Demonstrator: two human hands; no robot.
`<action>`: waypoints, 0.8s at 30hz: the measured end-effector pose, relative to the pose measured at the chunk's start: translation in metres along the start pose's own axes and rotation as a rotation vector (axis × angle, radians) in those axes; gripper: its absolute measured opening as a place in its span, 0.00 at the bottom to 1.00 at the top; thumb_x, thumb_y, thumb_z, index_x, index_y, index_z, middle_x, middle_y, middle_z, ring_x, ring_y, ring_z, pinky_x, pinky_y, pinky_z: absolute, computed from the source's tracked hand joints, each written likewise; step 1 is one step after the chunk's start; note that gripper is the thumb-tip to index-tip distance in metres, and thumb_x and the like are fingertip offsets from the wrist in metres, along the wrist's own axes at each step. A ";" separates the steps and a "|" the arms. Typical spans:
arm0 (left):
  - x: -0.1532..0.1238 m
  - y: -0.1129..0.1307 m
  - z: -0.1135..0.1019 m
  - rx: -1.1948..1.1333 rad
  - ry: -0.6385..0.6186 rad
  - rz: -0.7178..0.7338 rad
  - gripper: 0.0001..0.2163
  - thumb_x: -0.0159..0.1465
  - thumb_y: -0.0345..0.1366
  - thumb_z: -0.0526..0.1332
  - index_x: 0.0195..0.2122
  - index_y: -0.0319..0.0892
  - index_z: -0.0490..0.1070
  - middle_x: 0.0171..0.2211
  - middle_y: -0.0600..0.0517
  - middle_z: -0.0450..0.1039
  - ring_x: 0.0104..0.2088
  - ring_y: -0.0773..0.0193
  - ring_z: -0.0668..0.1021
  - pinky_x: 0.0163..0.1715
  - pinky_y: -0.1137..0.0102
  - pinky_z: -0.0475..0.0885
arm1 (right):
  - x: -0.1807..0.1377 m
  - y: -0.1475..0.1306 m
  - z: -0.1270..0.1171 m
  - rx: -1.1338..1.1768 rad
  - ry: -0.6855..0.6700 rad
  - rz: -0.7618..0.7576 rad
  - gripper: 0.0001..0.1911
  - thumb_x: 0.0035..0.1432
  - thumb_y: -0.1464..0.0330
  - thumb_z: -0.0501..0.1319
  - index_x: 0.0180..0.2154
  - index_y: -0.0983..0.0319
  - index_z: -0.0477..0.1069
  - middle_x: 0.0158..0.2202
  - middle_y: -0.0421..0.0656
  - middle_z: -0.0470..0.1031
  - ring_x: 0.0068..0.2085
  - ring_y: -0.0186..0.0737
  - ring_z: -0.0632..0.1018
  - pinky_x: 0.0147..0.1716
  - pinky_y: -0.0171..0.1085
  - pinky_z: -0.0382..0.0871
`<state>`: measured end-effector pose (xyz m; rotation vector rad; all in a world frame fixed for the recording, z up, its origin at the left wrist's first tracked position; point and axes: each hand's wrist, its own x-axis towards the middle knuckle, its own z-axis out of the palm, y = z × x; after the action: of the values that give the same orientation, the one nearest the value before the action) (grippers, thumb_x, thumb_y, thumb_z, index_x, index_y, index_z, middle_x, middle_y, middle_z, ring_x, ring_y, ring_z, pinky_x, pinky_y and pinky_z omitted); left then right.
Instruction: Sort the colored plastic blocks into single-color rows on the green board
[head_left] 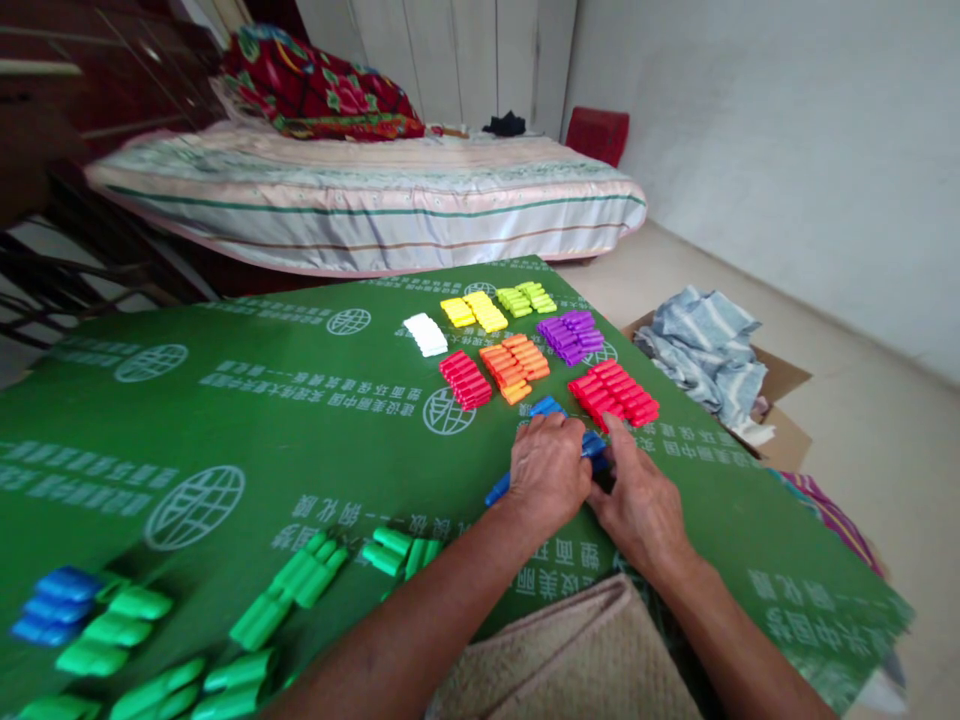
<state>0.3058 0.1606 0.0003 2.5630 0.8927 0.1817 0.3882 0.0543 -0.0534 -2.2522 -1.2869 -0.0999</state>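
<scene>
Pieces (596, 446): blue, partly hidden between and beneath my hands, with more jutting out beyond and left of the left hand.
Left hand (551, 462): curled over them; its fingertips are hidden, so I cannot tell its grip.
Right hand (637, 500): partly open beside them, hold unclear to me.
Red rows (613, 392): just beyond the right hand.
Blue step: arranging, I judge; next calls for squaring edges, reds undisturbed.

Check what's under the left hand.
Blue pieces show around the left hand: some left of the wrist, some past the knuckles, some by the right hand. Whatever lies beneath the palm is covered, so the count there can't be told.
</scene>
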 end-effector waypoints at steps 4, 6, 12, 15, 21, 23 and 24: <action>0.002 -0.008 -0.006 -0.079 0.062 -0.053 0.07 0.57 0.33 0.63 0.37 0.43 0.72 0.40 0.50 0.74 0.46 0.58 0.75 0.49 0.63 0.72 | 0.001 0.000 0.000 0.015 -0.021 0.022 0.38 0.55 0.65 0.59 0.65 0.61 0.50 0.41 0.48 0.78 0.39 0.49 0.79 0.36 0.44 0.74; 0.004 -0.014 -0.014 -0.123 0.100 -0.104 0.09 0.57 0.34 0.64 0.39 0.43 0.72 0.40 0.51 0.75 0.44 0.60 0.76 0.47 0.65 0.73 | 0.001 0.000 0.000 0.019 -0.036 0.028 0.38 0.55 0.63 0.60 0.65 0.62 0.50 0.42 0.48 0.78 0.39 0.48 0.78 0.36 0.44 0.74; 0.006 -0.020 -0.030 -0.181 0.136 -0.169 0.09 0.55 0.33 0.66 0.38 0.45 0.72 0.38 0.53 0.76 0.41 0.64 0.77 0.44 0.68 0.74 | 0.000 0.002 0.001 -0.004 -0.044 0.030 0.38 0.56 0.62 0.60 0.65 0.62 0.51 0.43 0.49 0.77 0.37 0.48 0.78 0.36 0.44 0.73; 0.004 -0.016 -0.024 -0.165 0.095 -0.154 0.08 0.54 0.32 0.66 0.36 0.45 0.72 0.37 0.54 0.76 0.40 0.63 0.77 0.42 0.68 0.74 | 0.000 0.003 0.002 -0.019 -0.043 0.022 0.38 0.56 0.62 0.60 0.65 0.61 0.51 0.43 0.49 0.77 0.37 0.48 0.78 0.35 0.43 0.73; -0.001 -0.004 -0.007 -0.102 0.015 -0.091 0.06 0.55 0.34 0.66 0.32 0.44 0.71 0.37 0.53 0.73 0.42 0.60 0.75 0.46 0.65 0.72 | 0.000 0.003 0.001 -0.003 -0.030 0.016 0.38 0.56 0.64 0.58 0.66 0.60 0.50 0.42 0.47 0.77 0.40 0.49 0.78 0.36 0.43 0.73; -0.001 -0.001 -0.004 -0.081 0.008 -0.079 0.06 0.55 0.34 0.65 0.34 0.44 0.71 0.38 0.52 0.73 0.44 0.59 0.74 0.47 0.65 0.71 | 0.000 0.003 0.001 0.013 -0.033 0.016 0.38 0.55 0.65 0.59 0.65 0.62 0.50 0.42 0.48 0.77 0.40 0.50 0.78 0.37 0.44 0.73; -0.001 -0.001 -0.003 -0.071 0.006 -0.075 0.06 0.56 0.34 0.64 0.34 0.44 0.71 0.38 0.52 0.73 0.45 0.58 0.74 0.48 0.64 0.71 | 0.000 0.003 0.000 0.020 -0.035 0.017 0.38 0.55 0.65 0.59 0.65 0.62 0.50 0.42 0.48 0.77 0.40 0.50 0.78 0.37 0.44 0.73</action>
<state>0.3038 0.1615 0.0031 2.4609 0.9653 0.1961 0.3906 0.0532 -0.0551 -2.2567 -1.2806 -0.0409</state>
